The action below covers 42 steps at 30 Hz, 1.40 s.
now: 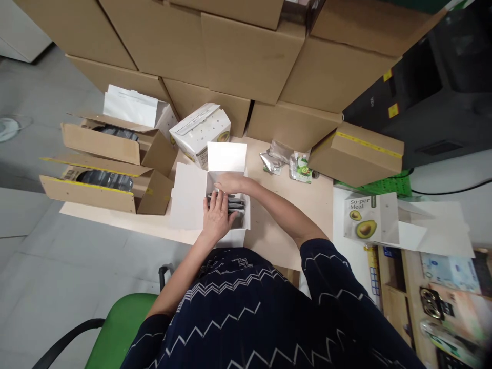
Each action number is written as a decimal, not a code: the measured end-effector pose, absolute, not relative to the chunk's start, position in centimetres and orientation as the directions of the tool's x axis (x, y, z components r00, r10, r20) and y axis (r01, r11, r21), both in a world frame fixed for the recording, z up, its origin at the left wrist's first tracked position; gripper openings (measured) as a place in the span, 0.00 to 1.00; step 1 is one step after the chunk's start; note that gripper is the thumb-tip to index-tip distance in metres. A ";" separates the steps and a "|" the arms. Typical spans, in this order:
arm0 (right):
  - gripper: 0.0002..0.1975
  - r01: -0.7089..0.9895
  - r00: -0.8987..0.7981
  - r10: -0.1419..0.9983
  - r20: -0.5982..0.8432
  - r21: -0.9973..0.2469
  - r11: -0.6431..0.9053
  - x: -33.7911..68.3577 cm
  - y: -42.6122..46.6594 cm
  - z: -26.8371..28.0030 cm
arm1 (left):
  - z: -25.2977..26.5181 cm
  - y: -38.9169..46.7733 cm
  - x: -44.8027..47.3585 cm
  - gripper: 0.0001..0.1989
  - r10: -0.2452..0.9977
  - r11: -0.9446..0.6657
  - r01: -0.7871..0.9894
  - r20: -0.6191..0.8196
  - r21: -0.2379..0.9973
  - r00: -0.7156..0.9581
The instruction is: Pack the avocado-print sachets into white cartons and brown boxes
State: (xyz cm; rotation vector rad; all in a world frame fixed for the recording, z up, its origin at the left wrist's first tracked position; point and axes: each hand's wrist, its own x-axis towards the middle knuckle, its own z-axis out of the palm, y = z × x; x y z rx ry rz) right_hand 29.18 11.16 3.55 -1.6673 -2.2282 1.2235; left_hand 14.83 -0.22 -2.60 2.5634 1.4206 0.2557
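An open white carton (pixel 226 238) stands in front of me on the table, flaps folded out to the back and left. Inside it is a row of flat dark-edged pouches (pixel 236 206). My left hand (pixel 217 214) lies over the pouches with its fingers stretched out. Further back in the carton, my right hand (pixel 231 183) reaches in from the right, its fingers bent together. What they hold, if anything, is hidden behind the left hand and the carton's contents.
Silver and green pouches (pixel 300 168) lie on the table (pixel 284 215). Two brown boxes (pixel 88 193) of dark packs stand left. A closed white carton (pixel 202 130) sits behind. Stacked cardboard boxes (pixel 251 56) wall the back. An open avocado-print carton (pixel 369 220) is right; a green chair (pixel 123 323) is lower left.
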 end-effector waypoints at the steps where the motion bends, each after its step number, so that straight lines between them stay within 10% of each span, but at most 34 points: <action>1: 0.12 0.749 -0.353 0.886 -0.302 -0.658 0.075 29.8 11.1 4.1 | -2.6 -0.2 14.8 0.34 0.849 -0.521 0.815 0.051 0.256 0.526; 6: 0.16 0.626 0.208 0.978 0.023 -0.771 -0.115 36.7 12.4 2.8 | -2.8 -0.4 14.6 0.34 0.844 -0.528 0.806 0.067 0.268 0.531; 15: 0.30 0.732 0.620 0.727 -0.296 -0.117 -0.671 45.5 13.1 -9.4 | -2.7 -0.6 14.6 0.33 0.850 -0.522 0.825 0.054 0.217 0.524; 25: 0.22 0.833 0.517 0.821 -0.242 -0.080 -0.548 46.8 10.9 -8.8 | -2.7 -0.5 14.6 0.33 0.854 -0.513 0.826 0.040 0.235 0.519; 30: 0.17 0.773 0.550 0.833 -0.048 -0.347 -0.531 48.2 7.0 -2.7 | -2.7 -0.6 14.7 0.33 0.856 -0.505 0.820 0.037 0.269 0.516; 35: 0.18 0.604 0.400 0.871 0.285 -0.797 -0.016 46.9 1.8 6.9 | -2.7 -0.5 14.7 0.33 0.858 -0.499 0.817 0.034 0.289 0.512; 39: 0.15 0.664 0.036 0.943 0.332 -0.713 0.225 41.3 0.7 13.0 | -2.6 -0.5 14.8 0.33 0.858 -0.499 0.820 0.026 0.280 0.513; 42: 0.14 0.814 -0.234 0.968 0.090 -0.527 0.246 36.7 2.8 13.5 | -2.5 -0.4 14.8 0.33 0.857 -0.503 0.821 0.031 0.271 0.514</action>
